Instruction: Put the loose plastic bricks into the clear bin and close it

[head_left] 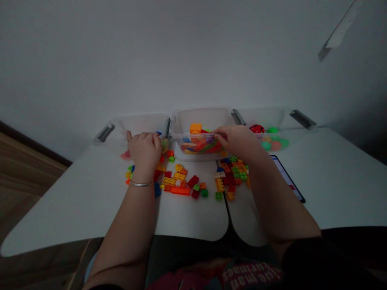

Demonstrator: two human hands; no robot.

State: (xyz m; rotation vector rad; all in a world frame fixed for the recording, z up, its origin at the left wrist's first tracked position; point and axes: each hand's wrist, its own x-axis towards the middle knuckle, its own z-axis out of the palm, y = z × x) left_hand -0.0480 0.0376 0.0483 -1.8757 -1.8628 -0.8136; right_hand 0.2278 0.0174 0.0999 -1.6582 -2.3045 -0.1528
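My left hand (145, 150) is curled with fingers together near the gap between the left clear bin (133, 123) and the middle clear bin (181, 121); small bricks show at its fingertips, but what it holds is hidden. My right hand (237, 141) rests closed at the front right wall of the middle bin, which holds several coloured bricks, an orange one (195, 128) on top. Loose coloured bricks (181, 181) lie scattered on the white table (75, 201) between my hands.
A third clear bin (281, 121) at the right holds a red toy (256, 129) and green and pink round pieces. A phone (288, 179) lies right of my right forearm. The table has a seam down its middle. A white wall stands behind.
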